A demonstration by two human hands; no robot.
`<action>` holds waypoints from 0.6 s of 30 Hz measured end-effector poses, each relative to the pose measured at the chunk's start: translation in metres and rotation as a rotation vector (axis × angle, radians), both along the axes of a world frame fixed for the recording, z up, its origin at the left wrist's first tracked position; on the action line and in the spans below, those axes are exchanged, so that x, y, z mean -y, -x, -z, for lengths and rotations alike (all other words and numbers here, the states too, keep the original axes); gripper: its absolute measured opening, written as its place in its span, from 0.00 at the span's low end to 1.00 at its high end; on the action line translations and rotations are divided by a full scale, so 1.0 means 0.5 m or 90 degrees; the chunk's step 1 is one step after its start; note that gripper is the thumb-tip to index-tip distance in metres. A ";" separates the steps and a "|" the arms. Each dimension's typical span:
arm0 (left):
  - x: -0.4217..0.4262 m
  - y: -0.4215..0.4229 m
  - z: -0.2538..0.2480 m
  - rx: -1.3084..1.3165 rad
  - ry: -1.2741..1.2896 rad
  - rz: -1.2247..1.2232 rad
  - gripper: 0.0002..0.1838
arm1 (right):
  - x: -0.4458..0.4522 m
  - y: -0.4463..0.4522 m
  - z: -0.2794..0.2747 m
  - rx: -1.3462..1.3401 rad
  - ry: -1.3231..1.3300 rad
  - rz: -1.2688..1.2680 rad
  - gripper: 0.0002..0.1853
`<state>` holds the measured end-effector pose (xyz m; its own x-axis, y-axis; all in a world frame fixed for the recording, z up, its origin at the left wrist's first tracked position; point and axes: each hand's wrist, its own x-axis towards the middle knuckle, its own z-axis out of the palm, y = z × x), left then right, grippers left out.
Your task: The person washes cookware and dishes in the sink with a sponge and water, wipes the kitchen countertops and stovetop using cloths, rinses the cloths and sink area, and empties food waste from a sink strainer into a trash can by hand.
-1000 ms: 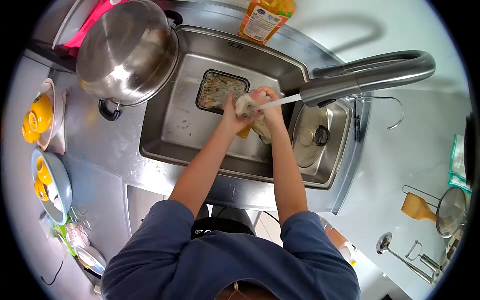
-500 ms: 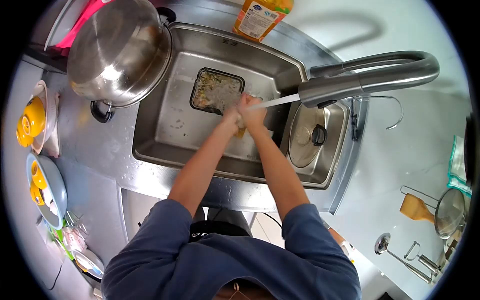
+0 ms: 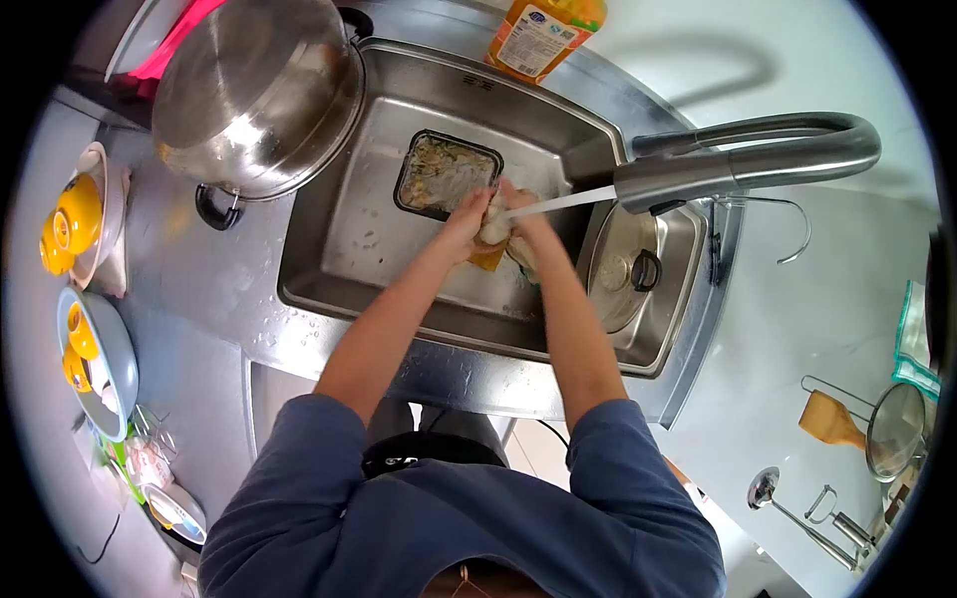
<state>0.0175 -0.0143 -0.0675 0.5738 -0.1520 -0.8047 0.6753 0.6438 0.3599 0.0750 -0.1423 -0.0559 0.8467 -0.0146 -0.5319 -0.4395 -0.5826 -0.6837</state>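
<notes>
Over the large sink basin (image 3: 339,249), my left hand (image 3: 466,225) and my right hand (image 3: 528,221) are close together under running water. Between them is a wet, pale, crumpled cloth (image 3: 495,227), and the fingers of both hands are closed around it. A yellow-orange piece (image 3: 486,259) shows below my left hand; whether it belongs to the cloth I cannot tell. The stream falls onto the hands from the grey faucet (image 3: 688,171). Just beyond my left hand, a dark-rimmed drain strainer (image 3: 449,171) holds food scraps.
A big steel pot (image 3: 249,110) rests upside down on the sink's left edge. A glass lid (image 3: 610,274) stands in the small right basin. An orange detergent bottle (image 3: 543,40) is behind the sink. Yellow bowls (image 3: 80,214) are at left, a ladle (image 3: 763,486) at right.
My hands have moved slightly apart, so more of the pale cloth and the yellow-orange piece shows. The whole view has shifted a little. Water keeps running.
</notes>
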 end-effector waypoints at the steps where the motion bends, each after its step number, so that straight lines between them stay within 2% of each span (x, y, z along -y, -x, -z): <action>1: -0.008 -0.009 0.032 0.231 -0.227 0.132 0.15 | 0.014 -0.006 -0.016 -0.241 -0.253 0.100 0.28; 2: -0.018 -0.013 0.032 0.465 -0.452 0.265 0.15 | 0.015 -0.004 -0.046 -0.239 -0.255 0.103 0.28; 3: -0.024 -0.003 0.031 0.468 -0.450 0.265 0.15 | 0.020 0.001 -0.079 -0.272 -0.324 0.172 0.28; 4: -0.032 0.009 -0.003 0.552 -0.563 0.310 0.16 | 0.029 0.006 -0.107 -0.302 -0.392 0.241 0.28; 5: -0.039 0.013 -0.024 0.636 -0.679 0.352 0.17 | 0.045 0.008 -0.122 -0.296 -0.389 0.241 0.28; 7: -0.053 0.004 -0.050 0.601 -0.681 0.359 0.19 | 0.070 0.008 -0.151 -0.325 -0.558 0.230 0.26; 8: -0.057 0.005 -0.056 0.557 -0.682 0.370 0.21 | 0.079 0.008 -0.164 -0.377 -0.591 0.243 0.19; 9: -0.064 -0.003 -0.061 0.559 -0.680 0.369 0.21 | 0.080 0.016 -0.170 -0.375 -0.590 0.244 0.19; 11: -0.076 -0.019 -0.063 0.507 -0.462 0.462 0.22 | 0.065 0.048 -0.193 -0.091 -0.330 0.102 0.12; 12: -0.069 -0.016 -0.064 0.507 -0.461 0.464 0.22 | 0.081 0.041 -0.169 -0.107 -0.365 0.076 0.07; 14: -0.047 -0.004 -0.052 0.726 -0.508 0.372 0.20 | 0.081 0.041 -0.160 -0.127 -0.415 0.109 0.09; 16: -0.030 0.008 -0.041 0.739 -0.502 0.378 0.21 | 0.079 0.035 -0.165 -0.173 -0.520 0.156 0.12; 17: -0.023 0.014 -0.036 0.748 -0.491 0.383 0.21 | 0.066 0.038 -0.184 -0.172 -0.520 0.156 0.12; 18: -0.018 0.012 -0.031 0.749 -0.491 0.382 0.21 | 0.050 0.042 -0.200 -0.149 -0.520 0.225 0.11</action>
<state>0.0117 -0.0051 -0.0522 0.9315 -0.3588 0.0596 -0.1396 -0.2012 0.9696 0.0541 -0.1674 0.0440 0.7343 0.2035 -0.6476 -0.6787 0.2370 -0.6951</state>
